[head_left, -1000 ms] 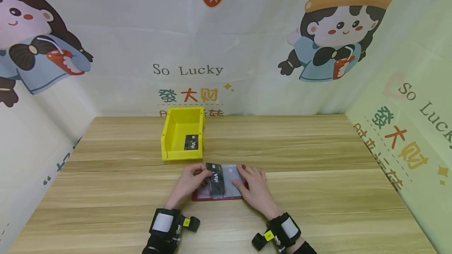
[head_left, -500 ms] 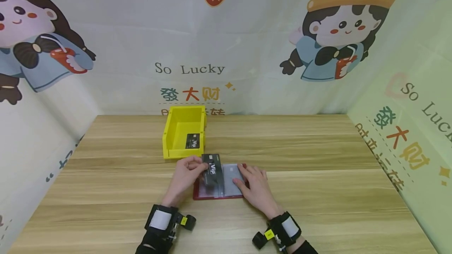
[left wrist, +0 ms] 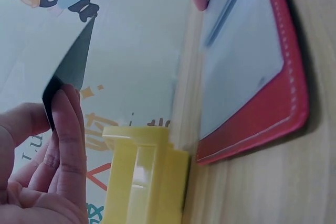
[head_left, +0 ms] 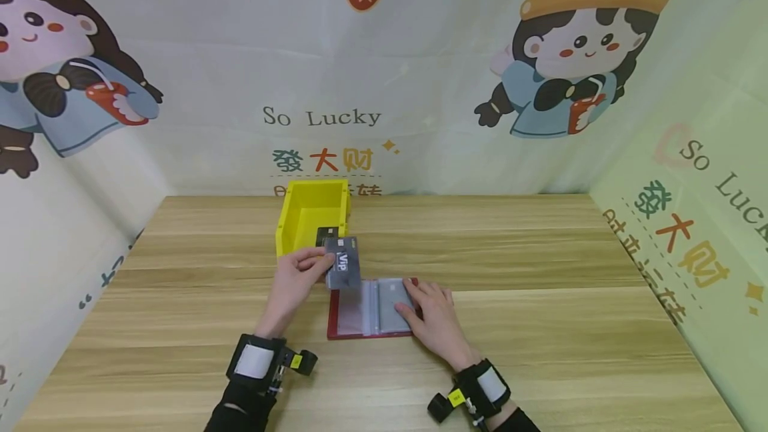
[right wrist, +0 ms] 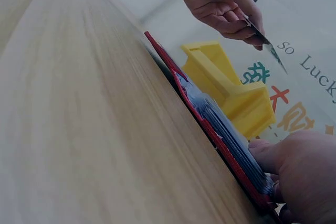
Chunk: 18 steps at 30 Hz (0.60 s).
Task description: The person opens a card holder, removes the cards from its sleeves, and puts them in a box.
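My left hand [head_left: 298, 280] pinches a dark card [head_left: 343, 263] marked "Vip" between thumb and fingers. It holds the card raised over the front of the yellow bin [head_left: 313, 209]. In the left wrist view the card [left wrist: 73, 61] appears edge-on. A red card holder [head_left: 333, 315] lies spread on the table, with clear plastic sleeves [head_left: 389, 319] inside. My right hand [head_left: 437, 319] grips its right side, thumb on the sleeves and the other fingers at the edge. From the right wrist, the stacked sleeves [right wrist: 231, 129] show side-on above the red cover.
Another dark card [head_left: 326, 235] lies in the yellow bin, partly hidden behind the raised one. The bin stands behind the card holder on the wooden table [head_left: 528, 252]. A printed backdrop [head_left: 432, 85] rises along the table's back and sides.
My left hand has lifted the card off the card holder's left side and carried it back and left toward the yellow bin. The right hand has stayed in place.
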Tool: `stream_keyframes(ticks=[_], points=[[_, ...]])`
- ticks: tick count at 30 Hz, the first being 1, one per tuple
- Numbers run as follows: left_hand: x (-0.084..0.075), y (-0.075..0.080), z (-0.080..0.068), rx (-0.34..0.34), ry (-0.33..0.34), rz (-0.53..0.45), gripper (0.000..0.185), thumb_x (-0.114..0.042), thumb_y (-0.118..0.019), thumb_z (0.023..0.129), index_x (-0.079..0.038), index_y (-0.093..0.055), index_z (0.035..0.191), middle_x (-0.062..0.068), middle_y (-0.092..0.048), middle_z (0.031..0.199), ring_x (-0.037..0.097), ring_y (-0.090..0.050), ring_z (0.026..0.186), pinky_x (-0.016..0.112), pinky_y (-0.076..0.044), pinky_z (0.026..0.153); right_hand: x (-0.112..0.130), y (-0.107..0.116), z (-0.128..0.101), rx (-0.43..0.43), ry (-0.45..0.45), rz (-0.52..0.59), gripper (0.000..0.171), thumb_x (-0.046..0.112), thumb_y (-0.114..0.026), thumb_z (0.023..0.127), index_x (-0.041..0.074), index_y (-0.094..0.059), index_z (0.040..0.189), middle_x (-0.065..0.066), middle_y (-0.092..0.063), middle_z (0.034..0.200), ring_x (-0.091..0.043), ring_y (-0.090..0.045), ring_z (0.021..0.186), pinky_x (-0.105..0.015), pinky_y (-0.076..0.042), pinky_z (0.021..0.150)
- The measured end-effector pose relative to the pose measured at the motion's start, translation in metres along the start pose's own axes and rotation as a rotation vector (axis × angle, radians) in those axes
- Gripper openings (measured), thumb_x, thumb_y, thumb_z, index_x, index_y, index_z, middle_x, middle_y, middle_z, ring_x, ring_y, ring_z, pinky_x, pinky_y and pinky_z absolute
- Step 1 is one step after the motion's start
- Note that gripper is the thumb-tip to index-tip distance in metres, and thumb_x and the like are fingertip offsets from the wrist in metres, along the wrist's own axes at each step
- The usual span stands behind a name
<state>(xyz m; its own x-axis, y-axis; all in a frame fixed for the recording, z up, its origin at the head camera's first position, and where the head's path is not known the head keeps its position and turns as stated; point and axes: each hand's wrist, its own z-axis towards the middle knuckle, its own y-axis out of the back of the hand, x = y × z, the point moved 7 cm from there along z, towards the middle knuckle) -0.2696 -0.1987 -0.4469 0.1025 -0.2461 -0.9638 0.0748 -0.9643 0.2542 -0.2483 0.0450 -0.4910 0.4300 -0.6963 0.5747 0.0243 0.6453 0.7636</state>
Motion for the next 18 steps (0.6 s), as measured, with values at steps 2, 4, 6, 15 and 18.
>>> stream_keyframes(ticks=[2, 4, 6, 15, 18], points=[[-0.004, 0.004, 0.001, -0.014, -0.018, 0.013, 0.037, -0.023, -0.066, 0.098, 0.002, -0.065, 0.126, 0.021, -0.074, 0.112, 0.007, -0.068, 0.079, 0.025, -0.058, 0.077, 0.000, 0.000, 0.000, -0.001, 0.000, 0.004, 0.048, 0.024, -0.069, 0.094, -0.001, -0.061, 0.134, -0.012, -0.069, 0.118, -0.024, -0.057, 0.103, -0.038, -0.031, 0.087], [-0.007, 0.007, 0.002, -0.038, -0.027, 0.021, 0.037, -0.023, -0.066, 0.098, 0.002, -0.065, 0.126, 0.021, -0.074, 0.111, 0.005, -0.066, 0.077, 0.024, -0.057, 0.076, 0.000, 0.001, 0.000, -0.006, 0.002, 0.004, 0.048, 0.024, -0.069, 0.094, -0.001, -0.061, 0.134, -0.013, -0.069, 0.118, -0.024, -0.057, 0.103, -0.039, -0.032, 0.087], [-0.010, 0.011, 0.003, -0.063, -0.038, 0.030, 0.037, -0.022, -0.065, 0.099, 0.002, -0.065, 0.127, 0.021, -0.074, 0.110, 0.004, -0.063, 0.077, 0.021, -0.054, 0.073, 0.001, 0.002, 0.000, -0.010, 0.005, 0.003, 0.048, 0.023, -0.070, 0.094, -0.002, -0.062, 0.134, -0.013, -0.069, 0.118, -0.025, -0.058, 0.104, -0.040, -0.032, 0.088], [-0.013, 0.021, 0.006, -0.079, -0.007, 0.043, 0.044, -0.012, -0.059, 0.100, 0.002, -0.054, 0.141, 0.026, -0.065, 0.120, 0.000, -0.060, 0.076, 0.017, -0.051, 0.071, 0.001, 0.002, -0.001, -0.021, 0.029, -0.009, 0.048, 0.023, -0.070, 0.093, -0.002, -0.062, 0.133, -0.012, -0.070, 0.118, -0.024, -0.058, 0.103, -0.037, -0.031, 0.085], [-0.014, 0.025, 0.006, -0.099, -0.010, 0.057, 0.046, -0.011, -0.058, 0.100, 0.001, -0.050, 0.144, 0.027, -0.065, 0.119, 0.003, -0.060, 0.073, 0.019, -0.053, 0.070, 0.002, 0.002, -0.002, -0.020, 0.028, -0.010, 0.048, 0.024, -0.071, 0.093, -0.002, -0.062, 0.133, -0.012, -0.070, 0.118, -0.024, -0.058, 0.103, -0.037, -0.030, 0.085]])
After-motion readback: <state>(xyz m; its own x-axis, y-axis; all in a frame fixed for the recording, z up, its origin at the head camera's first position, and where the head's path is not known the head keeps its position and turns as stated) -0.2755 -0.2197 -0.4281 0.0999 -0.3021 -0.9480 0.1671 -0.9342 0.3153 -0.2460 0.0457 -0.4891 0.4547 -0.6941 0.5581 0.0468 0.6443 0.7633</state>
